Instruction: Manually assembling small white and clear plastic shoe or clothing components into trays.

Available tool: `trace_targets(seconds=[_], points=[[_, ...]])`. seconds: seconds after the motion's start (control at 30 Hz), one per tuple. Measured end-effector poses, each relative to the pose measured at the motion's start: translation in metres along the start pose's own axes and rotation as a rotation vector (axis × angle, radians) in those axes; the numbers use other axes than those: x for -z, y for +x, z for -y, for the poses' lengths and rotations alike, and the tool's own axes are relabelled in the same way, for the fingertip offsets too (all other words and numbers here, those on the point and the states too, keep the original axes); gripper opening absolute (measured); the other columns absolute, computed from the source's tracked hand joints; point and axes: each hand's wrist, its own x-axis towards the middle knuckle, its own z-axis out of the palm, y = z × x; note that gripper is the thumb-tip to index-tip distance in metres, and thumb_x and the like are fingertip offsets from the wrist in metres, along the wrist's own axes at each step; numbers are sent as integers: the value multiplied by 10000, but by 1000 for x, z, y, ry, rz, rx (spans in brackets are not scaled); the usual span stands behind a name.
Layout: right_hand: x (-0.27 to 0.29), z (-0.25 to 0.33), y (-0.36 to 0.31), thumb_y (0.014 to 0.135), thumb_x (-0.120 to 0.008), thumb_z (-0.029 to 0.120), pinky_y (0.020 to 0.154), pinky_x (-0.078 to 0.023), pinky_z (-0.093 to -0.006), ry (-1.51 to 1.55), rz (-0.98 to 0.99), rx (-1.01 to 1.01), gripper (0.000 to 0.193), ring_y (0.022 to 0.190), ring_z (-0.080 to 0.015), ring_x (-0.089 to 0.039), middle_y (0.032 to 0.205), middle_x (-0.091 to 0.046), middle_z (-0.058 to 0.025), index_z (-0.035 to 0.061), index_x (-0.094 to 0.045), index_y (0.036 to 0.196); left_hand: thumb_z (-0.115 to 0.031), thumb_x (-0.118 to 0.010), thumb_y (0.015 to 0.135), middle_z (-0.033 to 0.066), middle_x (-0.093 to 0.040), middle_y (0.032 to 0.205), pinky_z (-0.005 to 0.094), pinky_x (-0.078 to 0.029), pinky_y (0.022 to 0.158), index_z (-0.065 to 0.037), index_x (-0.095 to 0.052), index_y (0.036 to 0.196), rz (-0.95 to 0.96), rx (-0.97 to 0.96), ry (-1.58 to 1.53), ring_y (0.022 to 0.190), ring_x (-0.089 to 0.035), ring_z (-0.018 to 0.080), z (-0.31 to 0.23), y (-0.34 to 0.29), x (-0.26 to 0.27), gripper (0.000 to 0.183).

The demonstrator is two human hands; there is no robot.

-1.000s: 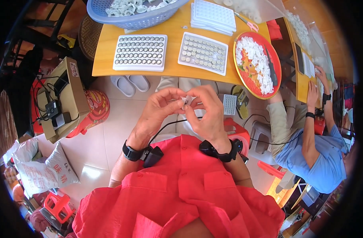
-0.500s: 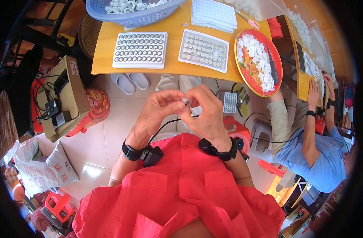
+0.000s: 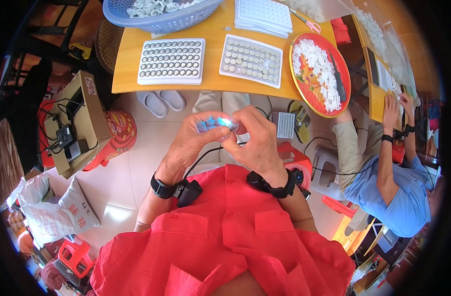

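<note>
A small light (image 3: 226, 122) glows bluish white between my hands, above my lap. My left hand (image 3: 198, 135) pinches it with thumb and fingers, and the glow tints those fingers blue. From the other side, the fingertips of my right hand (image 3: 255, 140) close on the same piece. Fingers cover most of its shape. Beyond my hands, on the wooden table (image 3: 124, 69), lie a white tray (image 3: 169, 82) with rows of dark-centred round parts and another white tray (image 3: 221, 69) of pale button-like discs.
A blue basket (image 3: 171, 22) of whitish parts and stacked white trays (image 3: 262, 17) stand farther back. A red plate (image 3: 347, 84) holds small white pieces and a knife (image 3: 338, 74). Scissors (image 3: 312, 25) lie behind. At right, a person in blue (image 3: 393, 192) works. Left is a cardboard box (image 3: 94, 123).
The piece between my fingers now shines bluish white; before, it was unlit. My hands keep nearly the same place and grip.
</note>
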Motion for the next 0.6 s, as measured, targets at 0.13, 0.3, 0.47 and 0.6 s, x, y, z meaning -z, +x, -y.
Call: trace_targets(seconds=[0.13,0.3,0.47,0.6], points=[[-1,-1,-1,606,-605,4,481,-438,-333,-15,-14,2,195,548,-236,-533,697,-494,-82,32,-517,778,-111,-667,792,60,-636,879,256,-471,731,5,-620,999,9,-3,27,787,-581,114,0,0,-1,242],[0,1,-2,641,-615,8,487,-439,-317,-9,-1,-12,169,557,-217,-541,702,-504,-80,27,-529,784,-116,-646,810,67,-635,909,260,-478,742,10,-615,1006,24,-3,35,808,-587,121,1,-1,2,235],[5,-1,1,659,-679,36,519,-441,-293,166,-60,-78,228,569,-185,-537,741,-506,-63,40,-547,844,-122,-613,833,86,-631,954,286,-504,777,15,-597,1033,2,22,-136,837,-606,150,-1,1,1,243],[16,7,2,628,-750,71,524,-430,-282,117,-35,-29,314,571,-177,-501,792,-494,-47,54,-543,863,-113,-588,846,105,-621,970,312,-519,790,17,-569,1064,17,6,-225,860,-614,177,-1,1,1,255]])
